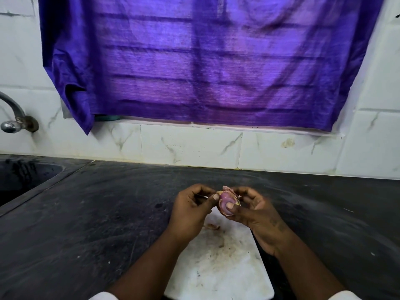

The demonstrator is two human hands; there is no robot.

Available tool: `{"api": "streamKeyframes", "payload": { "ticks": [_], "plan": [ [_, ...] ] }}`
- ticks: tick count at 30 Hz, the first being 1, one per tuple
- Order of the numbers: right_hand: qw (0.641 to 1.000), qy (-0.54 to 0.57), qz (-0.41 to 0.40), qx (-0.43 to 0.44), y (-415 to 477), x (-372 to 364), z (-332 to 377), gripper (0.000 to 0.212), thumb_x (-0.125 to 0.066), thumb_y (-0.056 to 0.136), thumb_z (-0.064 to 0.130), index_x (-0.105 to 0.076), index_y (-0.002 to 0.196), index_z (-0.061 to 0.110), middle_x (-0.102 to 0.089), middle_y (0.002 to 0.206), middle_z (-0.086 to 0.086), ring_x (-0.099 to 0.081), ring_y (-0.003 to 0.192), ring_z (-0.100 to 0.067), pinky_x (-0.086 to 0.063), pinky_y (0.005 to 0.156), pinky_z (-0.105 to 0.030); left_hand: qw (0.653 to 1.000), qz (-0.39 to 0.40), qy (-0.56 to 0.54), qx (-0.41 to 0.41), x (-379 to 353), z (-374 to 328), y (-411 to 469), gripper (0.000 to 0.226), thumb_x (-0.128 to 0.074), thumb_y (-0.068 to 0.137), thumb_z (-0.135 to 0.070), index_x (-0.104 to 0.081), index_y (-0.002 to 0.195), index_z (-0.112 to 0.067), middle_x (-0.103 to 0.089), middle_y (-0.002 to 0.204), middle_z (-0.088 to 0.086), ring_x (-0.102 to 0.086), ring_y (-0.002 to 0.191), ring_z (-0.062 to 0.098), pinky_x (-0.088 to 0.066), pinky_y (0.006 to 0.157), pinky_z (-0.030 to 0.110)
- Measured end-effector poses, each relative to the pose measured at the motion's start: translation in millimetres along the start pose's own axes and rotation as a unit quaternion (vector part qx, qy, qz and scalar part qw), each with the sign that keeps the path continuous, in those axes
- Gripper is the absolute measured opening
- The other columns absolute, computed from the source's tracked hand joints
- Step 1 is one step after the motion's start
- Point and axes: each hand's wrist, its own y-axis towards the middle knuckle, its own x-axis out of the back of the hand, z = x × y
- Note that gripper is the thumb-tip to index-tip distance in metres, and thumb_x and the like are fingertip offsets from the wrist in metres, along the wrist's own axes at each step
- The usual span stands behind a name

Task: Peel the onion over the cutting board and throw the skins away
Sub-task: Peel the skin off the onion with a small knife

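A person in white sleeves peels a small red onion at a kitchen counter, seen from a head-worn camera looking down along both bare forearms. Nearest the viewer, a white cutting board, smudged and flecked with brown scraps, lies on the dark, scuffed stone surface, its near end reaching the bottom edge of the frame. One curl of shed skin rests on the board's far half, just below the hands. Above the board's far end, the right hand grips the onion, fingers curled round its right side and the thumb pressed flat on its glossy purple flesh. The left hand, fingers curled in, pinches the onion's left edge between thumb and forefinger, where pale papery skin stands away from the bulb. A thin light sliver shows among the left fingers; what it is cannot be told. More loose skin sticks up at the onion's top and right. Farther off to the left, a dark sink is set into the counter, with a metal tap fixed to the wall above it. White marble-patterned tiles line the far wall, and a purple curtain hangs across a barred window, daylight glowing through the cloth.
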Motion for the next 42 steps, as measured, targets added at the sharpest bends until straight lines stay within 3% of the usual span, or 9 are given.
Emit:
{"api": "streamKeyframes", "payload": {
  "ticks": [4,7,10,15,18,23,32,38,42],
  "plan": [
    [1.000,-0.021,0.012,0.014,2.0,1.6,-2.9,0.057,-0.099,0.049,0.028,-0.077,0.102,0.024,-0.076,0.118,-0.006,-0.072,0.110,-0.025,-0.059,0.092,-0.044,0.999,-0.001,-0.032,0.031,0.5,-1.2,0.6,0.006,-0.068,0.094,0.001,-0.073,0.095,0.003,-0.076,0.087,0.013,-0.070,0.074,0.014,-0.059,0.064,0.024],
    [0.999,-0.017,0.024,0.020,1.7,1.7,-1.5,0.065,-0.100,0.046,0.036,-0.076,0.105,0.024,-0.076,0.120,-0.005,-0.073,0.109,-0.022,-0.061,0.088,-0.039,0.995,-0.003,-0.068,0.072,1.4,-2.2,1.3,0.009,-0.063,0.096,0.002,-0.072,0.093,0.004,-0.074,0.088,0.018,-0.070,0.077,0.023,-0.061,0.069,0.030],
    [0.999,-0.009,0.036,0.018,0.7,2.2,0.1,0.052,-0.089,0.065,0.018,-0.071,0.114,0.014,-0.076,0.122,-0.006,-0.073,0.110,-0.025,-0.062,0.080,-0.031,0.987,0.004,-0.101,0.121,1.7,-2.2,2.2,0.010,-0.062,0.098,0.000,-0.070,0.096,0.005,-0.073,0.097,0.029,-0.070,0.081,0.030,-0.060,0.076,0.040],
    [0.999,0.001,0.053,0.005,-1.3,2.7,1.8,0.051,-0.079,0.069,0.002,-0.068,0.118,0.009,-0.075,0.122,-0.008,-0.072,0.111,-0.026,-0.062,0.086,-0.034,0.971,0.019,-0.155,0.181,4.4,-5.1,2.5,0.013,-0.060,0.099,-0.001,-0.068,0.104,0.008,-0.073,0.092,0.017,-0.069,0.079,0.024,-0.061,0.068,0.029],
    [0.999,0.006,0.045,0.001,0.1,3.8,0.8,0.045,-0.077,0.072,0.000,-0.071,0.115,0.012,-0.076,0.119,-0.009,-0.074,0.106,-0.024,-0.062,0.082,-0.033,0.973,0.034,-0.155,0.169,4.9,-6.2,1.7,0.011,-0.060,0.101,-0.007,-0.070,0.100,-0.004,-0.073,0.094,0.013,-0.070,0.080,0.022,-0.060,0.071,0.031],
    [1.000,0.005,0.017,-0.004,2.1,3.4,0.4,0.043,-0.074,0.079,0.008,-0.072,0.121,0.017,-0.076,0.122,-0.009,-0.073,0.102,-0.022,-0.060,0.084,-0.037,0.978,0.062,-0.149,0.132,3.0,-6.4,-1.9,0.022,-0.069,0.096,-0.019,-0.071,0.118,-0.013,-0.076,0.108,0.015,-0.073,0.089,0.024,-0.064,0.079,0.036],
    [0.993,0.071,-0.026,-0.085,3.3,-0.4,-3.2,0.046,-0.077,0.076,0.016,-0.065,0.119,0.004,-0.078,0.113,-0.017,-0.075,0.103,-0.030,-0.063,0.084,-0.031,0.990,-0.004,-0.100,0.094,0.4,-2.6,-1.7,0.011,-0.069,0.093,0.001,-0.066,0.098,0.011,-0.071,0.101,0.032,-0.072,0.082,0.028,-0.064,0.070,0.031],
    [0.993,0.058,-0.044,-0.094,3.4,-4.1,-5.7,0.040,-0.077,0.080,0.019,-0.069,0.116,0.003,-0.078,0.109,-0.018,-0.075,0.104,-0.031,-0.063,0.084,-0.032,0.995,0.012,-0.080,0.067,-3.7,-0.9,-2.8,0.009,-0.068,0.093,0.003,-0.067,0.096,0.011,-0.073,0.094,0.028,-0.071,0.077,0.021,-0.063,0.068,0.031],
    [0.995,0.036,-0.038,-0.089,3.2,-3.0,-1.8,0.042,-0.079,0.074,0.019,-0.074,0.113,0.006,-0.079,0.110,-0.017,-0.076,0.100,-0.027,-0.059,0.090,-0.037,0.991,0.016,-0.103,0.088,-2.3,-1.3,-1.3,0.008,-0.065,0.095,0.003,-0.067,0.096,0.011,-0.072,0.081,0.014,-0.069,0.067,0.014,-0.062,0.068,0.029]
  ]
}}
